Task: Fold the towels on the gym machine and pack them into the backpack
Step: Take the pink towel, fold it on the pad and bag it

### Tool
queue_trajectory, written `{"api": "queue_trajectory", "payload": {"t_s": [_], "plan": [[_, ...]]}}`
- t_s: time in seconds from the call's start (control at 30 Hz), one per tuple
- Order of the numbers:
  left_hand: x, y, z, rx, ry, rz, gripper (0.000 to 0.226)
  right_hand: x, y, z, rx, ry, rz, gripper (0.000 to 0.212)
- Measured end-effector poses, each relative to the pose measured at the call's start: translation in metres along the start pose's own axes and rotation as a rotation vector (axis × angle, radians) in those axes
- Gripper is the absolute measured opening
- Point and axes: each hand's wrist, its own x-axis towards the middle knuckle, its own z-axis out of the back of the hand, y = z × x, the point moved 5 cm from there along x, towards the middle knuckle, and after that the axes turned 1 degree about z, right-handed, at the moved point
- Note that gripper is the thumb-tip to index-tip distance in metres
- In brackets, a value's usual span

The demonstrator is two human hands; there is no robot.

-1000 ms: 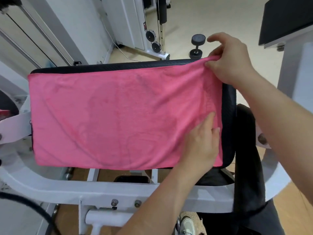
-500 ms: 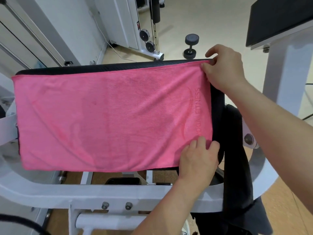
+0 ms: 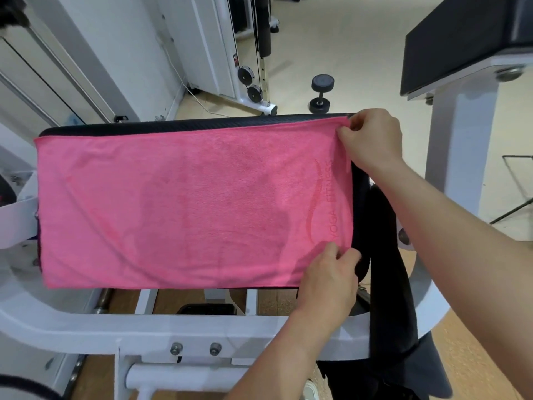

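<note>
Pink towel (image 3: pixel 187 209) flat on the black pad (image 3: pixel 202 126), all of it left of the fingers (image 3: pixel 331 254). Right hand (image 3: pixel 372 140) pinching its far corner, left hand (image 3: pixel 328 281) the near one. Probably best lifting both together, edge taut, across to the other end.

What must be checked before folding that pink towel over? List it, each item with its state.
1. Right hand pinches the far right corner of the pink terry towel: ok.
2. Left hand holds its near right corner: ok.
3. Towel spread flat on the black padded bench: ok.
4. Nothing lies on the towel's surface: ok.
5. Backpack ready nearby: cannot tell, not in view.
</note>
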Motion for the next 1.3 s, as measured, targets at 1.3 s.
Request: {"api": "queue_trajectory", "payload": {"t_s": [1.3], "plan": [[-0.136,0.290,0.223,-0.776,-0.608,0.624,0.022,-0.084,0.315,-0.190,0.081,0.164,0.542,0.017]]}}
